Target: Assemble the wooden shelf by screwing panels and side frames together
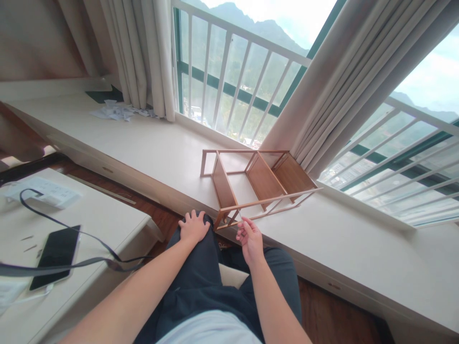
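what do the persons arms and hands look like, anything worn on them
Both forearms are bare to the bottom edge of the picture: no sleeves show. The left hand and right hand wear no gloves, and no watch, ring or band can be seen. Lower down, the person wears dark trousers and a light top.

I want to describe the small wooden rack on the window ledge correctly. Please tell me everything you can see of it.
The wooden rack looks like light brown bamboo or wood: thin pale bars forming a frame, with three darker flat shelf panels. It lies tipped on its side on the cream window ledge, its far end against the curtain. The right hand is at its near corner; contact is unclear. The left hand rests on the knee, apart.
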Tool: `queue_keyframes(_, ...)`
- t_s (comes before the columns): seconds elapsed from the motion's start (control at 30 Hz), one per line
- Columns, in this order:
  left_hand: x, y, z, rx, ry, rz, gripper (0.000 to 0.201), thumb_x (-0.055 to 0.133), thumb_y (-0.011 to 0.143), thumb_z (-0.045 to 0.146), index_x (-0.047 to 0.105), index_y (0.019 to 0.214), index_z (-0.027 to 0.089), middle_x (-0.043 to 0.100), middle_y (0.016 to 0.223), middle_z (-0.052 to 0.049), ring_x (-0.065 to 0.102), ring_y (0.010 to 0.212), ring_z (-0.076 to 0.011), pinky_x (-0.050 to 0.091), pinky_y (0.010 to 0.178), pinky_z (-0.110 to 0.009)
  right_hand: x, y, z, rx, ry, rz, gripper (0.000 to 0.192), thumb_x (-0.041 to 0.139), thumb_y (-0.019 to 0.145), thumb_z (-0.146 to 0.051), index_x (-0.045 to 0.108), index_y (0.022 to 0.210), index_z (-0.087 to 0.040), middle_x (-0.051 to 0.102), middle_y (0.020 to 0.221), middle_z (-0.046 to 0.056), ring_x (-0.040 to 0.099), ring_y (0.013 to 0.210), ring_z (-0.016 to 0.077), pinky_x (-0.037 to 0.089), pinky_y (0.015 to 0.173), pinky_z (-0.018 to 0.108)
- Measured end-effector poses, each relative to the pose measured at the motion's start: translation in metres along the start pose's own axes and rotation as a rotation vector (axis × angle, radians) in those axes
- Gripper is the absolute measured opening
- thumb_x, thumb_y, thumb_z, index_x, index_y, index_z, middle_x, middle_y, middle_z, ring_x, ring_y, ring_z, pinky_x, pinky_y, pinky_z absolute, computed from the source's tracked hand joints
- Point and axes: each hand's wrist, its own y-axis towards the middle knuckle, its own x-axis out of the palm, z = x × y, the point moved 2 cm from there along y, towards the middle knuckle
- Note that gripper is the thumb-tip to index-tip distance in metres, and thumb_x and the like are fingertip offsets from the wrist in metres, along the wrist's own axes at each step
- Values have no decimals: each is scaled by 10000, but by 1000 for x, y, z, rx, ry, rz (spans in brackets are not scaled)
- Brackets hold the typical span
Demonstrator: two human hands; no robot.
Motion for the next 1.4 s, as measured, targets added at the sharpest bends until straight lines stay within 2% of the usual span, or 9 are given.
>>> queue_keyframes(0.4,-2,-2,1,-5,0,-24,513,412,886,455,532,1354,284,445,1417,-162,367,1263,-391,347,949,-577,0,-1,6,-60,-187,30,412,772,735,-456,674,1000,-157,662,775,17,531,556,89,435,435,185)
queue_keyframes(0.67,0,-1,0,2,2,6,495,431,880,459,555,1323,279,462,1388,-169,398,1227,-383,361,931,-581,1,-3,6,-83,-249,30,423,734,764,-494,689,996,-144,662,777,22,531,550,86,443,430,182)
queue_keyframes(0.97,-1,-1,1,7,3,14,491,433,875,456,557,1317,284,470,1377,-166,407,1214,-377,370,919,-574,3,-2,5,-72,-161,-5,343,754,757,-474,621,864,-176,659,786,11,540,561,96,457,437,198)
queue_keyframes(1.2,-2,-2,1,-8,3,-7,505,414,885,462,542,1341,288,449,1414,-160,376,1248,-387,351,939,-576,4,-2,0,-92,-177,1,340,758,755,-461,589,860,-185,668,800,15,552,575,102,474,457,204)
queue_keyframes(1.4,-1,-2,1,0,2,10,495,427,879,457,550,1328,290,469,1385,-161,399,1222,-378,363,926,-574,4,-4,-5,-225,-349,51,335,735,778,-467,606,857,-169,676,820,34,581,609,119,518,508,235)
